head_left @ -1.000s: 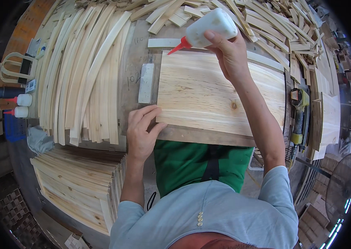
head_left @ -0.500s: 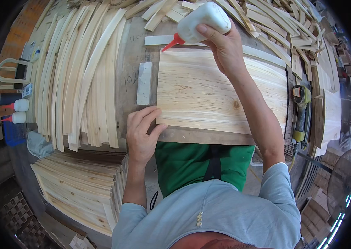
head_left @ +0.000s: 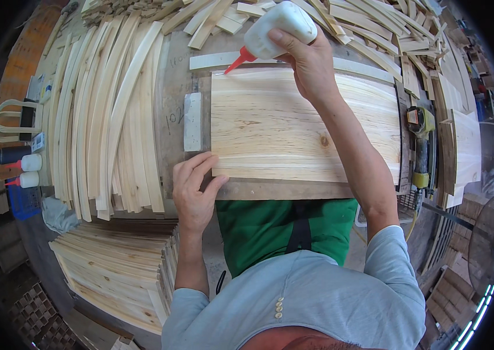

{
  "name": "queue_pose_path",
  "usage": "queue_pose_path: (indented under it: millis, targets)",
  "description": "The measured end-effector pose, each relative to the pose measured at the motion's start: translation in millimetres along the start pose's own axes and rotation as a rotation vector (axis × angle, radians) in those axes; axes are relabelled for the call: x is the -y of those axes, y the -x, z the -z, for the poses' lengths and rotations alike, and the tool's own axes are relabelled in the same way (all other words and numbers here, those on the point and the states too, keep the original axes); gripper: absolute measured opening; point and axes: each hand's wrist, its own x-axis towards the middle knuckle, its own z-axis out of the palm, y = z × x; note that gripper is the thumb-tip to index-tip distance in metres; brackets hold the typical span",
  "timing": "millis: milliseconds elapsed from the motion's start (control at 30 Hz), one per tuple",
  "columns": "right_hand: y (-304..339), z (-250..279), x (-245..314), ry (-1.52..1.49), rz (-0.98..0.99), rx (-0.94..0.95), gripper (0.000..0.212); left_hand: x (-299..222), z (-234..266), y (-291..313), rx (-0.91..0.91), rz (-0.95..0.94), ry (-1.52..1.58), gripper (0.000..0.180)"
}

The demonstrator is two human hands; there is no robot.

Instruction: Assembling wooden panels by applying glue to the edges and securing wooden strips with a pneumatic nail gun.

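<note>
Here on the bench (head_left: 170,93) we have handwriting: a short row of dark numerals (head_left: 175,119), large and slanting, sitting between the pale block (head_left: 192,125) and the wooden strips (head_left: 92,116). Farther up the same surface there's a second scrawl (head_left: 176,61), fainter and smaller, near the left end of a long pale strip (head_left: 212,60), too faint to make out for certain. Over to the far left, a small white label (head_left: 38,142) shows beside a dark cylinder (head_left: 10,154), and its dark print is too tiny to read.
</note>
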Motion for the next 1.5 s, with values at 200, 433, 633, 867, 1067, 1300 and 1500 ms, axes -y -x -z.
queue_pose_path:
  millis: [200, 433, 633, 867, 1067, 1300, 1500]
  targets:
    - [9, 25, 20, 0.039, 0.046, -0.051, 0.043, 2, -2, 0, -0.015, -0.023, 0.0, 0.039]
    - [22, 72, 43, 0.104, 0.082, -0.113, 0.048, 0, -2, 1, -0.009, -0.01, -0.001, 0.039]
    - [32, 115, 57, 0.152, 0.112, -0.233, 0.049, -1, -2, 2, 0.012, 0.008, -0.004, 0.038]
    - [43, 171, 77, 0.202, 0.158, -0.293, 0.048, 1, -3, 3, 0.016, 0.016, -0.026, 0.038]
    - [57, 212, 95, 0.318, 0.227, -0.422, 0.049, 2, -4, 2, 0.035, 0.004, -0.017, 0.04]
    - [67, 249, 111, 0.458, 0.249, -0.596, 0.044, 7, -3, 4, 0.047, -0.003, -0.025, 0.04]
    - [66, 247, 113, 0.563, 0.301, -0.664, 0.042, 4, -3, 3, 0.053, 0.0, -0.052, 0.039]
